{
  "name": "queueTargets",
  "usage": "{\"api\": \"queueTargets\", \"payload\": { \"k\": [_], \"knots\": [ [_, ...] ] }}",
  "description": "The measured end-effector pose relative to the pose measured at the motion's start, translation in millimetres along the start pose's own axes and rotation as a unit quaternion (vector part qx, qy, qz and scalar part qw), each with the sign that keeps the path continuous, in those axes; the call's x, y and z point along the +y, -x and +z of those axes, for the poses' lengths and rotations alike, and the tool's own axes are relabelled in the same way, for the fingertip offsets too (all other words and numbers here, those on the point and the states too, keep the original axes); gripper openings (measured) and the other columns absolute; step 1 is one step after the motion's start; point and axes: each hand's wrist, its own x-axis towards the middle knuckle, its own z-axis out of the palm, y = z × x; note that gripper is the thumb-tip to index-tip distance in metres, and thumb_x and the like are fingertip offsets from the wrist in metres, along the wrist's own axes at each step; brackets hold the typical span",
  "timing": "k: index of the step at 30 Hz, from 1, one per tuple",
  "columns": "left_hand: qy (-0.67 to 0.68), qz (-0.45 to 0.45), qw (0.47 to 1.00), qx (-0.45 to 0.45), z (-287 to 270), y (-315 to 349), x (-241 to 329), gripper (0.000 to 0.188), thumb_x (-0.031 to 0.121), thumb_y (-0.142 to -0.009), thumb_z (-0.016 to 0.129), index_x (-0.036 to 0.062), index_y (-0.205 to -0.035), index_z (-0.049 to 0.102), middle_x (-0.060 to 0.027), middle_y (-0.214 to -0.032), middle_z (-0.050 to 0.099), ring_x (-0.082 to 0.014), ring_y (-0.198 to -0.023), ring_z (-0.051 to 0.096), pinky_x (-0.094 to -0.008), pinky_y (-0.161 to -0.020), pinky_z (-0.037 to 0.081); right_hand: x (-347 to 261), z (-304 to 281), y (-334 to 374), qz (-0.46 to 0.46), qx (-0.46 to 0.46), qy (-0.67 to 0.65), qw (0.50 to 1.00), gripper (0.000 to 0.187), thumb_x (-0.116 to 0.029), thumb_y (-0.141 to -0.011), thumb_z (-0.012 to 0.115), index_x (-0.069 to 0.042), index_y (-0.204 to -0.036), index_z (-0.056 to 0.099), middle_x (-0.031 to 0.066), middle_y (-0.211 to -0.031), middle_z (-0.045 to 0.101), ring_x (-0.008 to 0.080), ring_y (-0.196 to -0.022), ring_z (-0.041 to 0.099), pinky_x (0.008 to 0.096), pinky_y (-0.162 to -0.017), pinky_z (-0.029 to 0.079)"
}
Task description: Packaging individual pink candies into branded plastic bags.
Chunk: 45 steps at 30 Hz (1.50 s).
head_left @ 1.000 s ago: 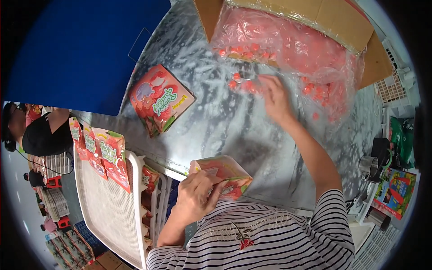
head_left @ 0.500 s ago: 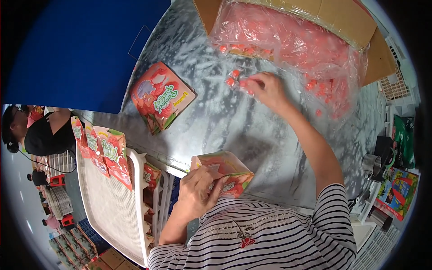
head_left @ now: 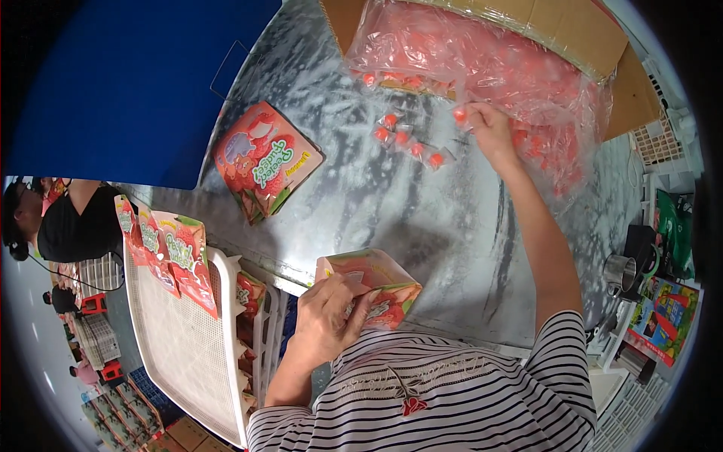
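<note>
My left hand [head_left: 325, 315] grips a pink stand-up pouch [head_left: 380, 273] near the table's front edge, its mouth spread open and facing away from me. Farther off, my right hand [head_left: 491, 134] pinches a small red candy in a clear wrapper [head_left: 461, 116], at the edge of a plastic liner. To the left of that hand, several more wrapped red candies [head_left: 416, 149] lie in a loose slanting row on the grey marbled table [head_left: 354, 196]. A stack of flat pink pouches [head_left: 265, 164] rests on the left part of the table.
At the far side a cardboard box [head_left: 557, 34] spills its clear liner [head_left: 482, 56] full of red candies. A blue panel [head_left: 128, 90] covers the upper left. Filled pouches [head_left: 184, 260] stand on a white tray [head_left: 177, 346]. A metal cup [head_left: 620, 273] is at right; people sit beyond left.
My right hand has moved right, from the loose candies to the liner's edge, and now pinches a candy there. The row it left is uncovered. My left hand keeps its hold on the pouch.
</note>
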Motion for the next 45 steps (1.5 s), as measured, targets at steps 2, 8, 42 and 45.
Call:
{"api": "queueTargets", "payload": {
  "k": [2,8,42,45],
  "knots": [
    [-0.002,-0.004,1.000,-0.004,1,-3,2,0.017,-0.001,-0.073,0.072,0.0004,-0.083,0.059,-0.0114,-0.074,0.059,-0.0283,-0.060,0.059,-0.0356,-0.055,0.049,-11,8,4,-0.014,-0.023,0.070,0.997,0.022,-0.018,-0.095,0.053,-0.002,-0.097,0.067,0.0004,-0.086,0.065,0.0084,-0.078,0.059,0.0250,-0.068,0.047],
    [-0.002,-0.023,1.000,-0.003,-2,-1,3,0.016,-0.001,-0.073,0.073,0.0015,-0.081,0.059,-0.0102,-0.074,0.059,-0.0277,-0.060,0.059,-0.0350,-0.054,0.049,-30,36,36,-0.286,-0.063,0.190,0.937,0.057,-0.039,-0.086,0.063,-0.011,-0.133,0.049,0.0196,-0.142,0.039,0.0310,-0.126,0.042,0.0414,-0.104,0.035],
    [-0.039,0.089,0.995,0.020,-19,10,51,0.017,0.001,-0.075,0.071,0.0007,-0.086,0.059,-0.0136,-0.081,0.060,-0.0306,-0.065,0.060,-0.0383,-0.056,0.049,-22,68,135,-0.329,0.023,0.134,0.935,0.009,-0.017,-0.086,0.063,-0.009,-0.087,0.065,0.0031,-0.078,0.057,0.0183,-0.061,0.055,0.0309,-0.052,0.045],
    [-0.015,0.103,0.994,0.014,-7,-2,53,0.016,0.002,-0.076,0.070,0.0009,-0.085,0.057,-0.0130,-0.078,0.057,-0.0308,-0.064,0.058,-0.0385,-0.056,0.047,-37,17,139,0.114,-0.061,-0.284,0.950,0.021,-0.027,-0.092,0.061,-0.006,-0.088,0.061,0.0008,-0.076,0.061,0.0031,-0.056,0.045,0.0206,-0.045,0.033]
  ]
}}
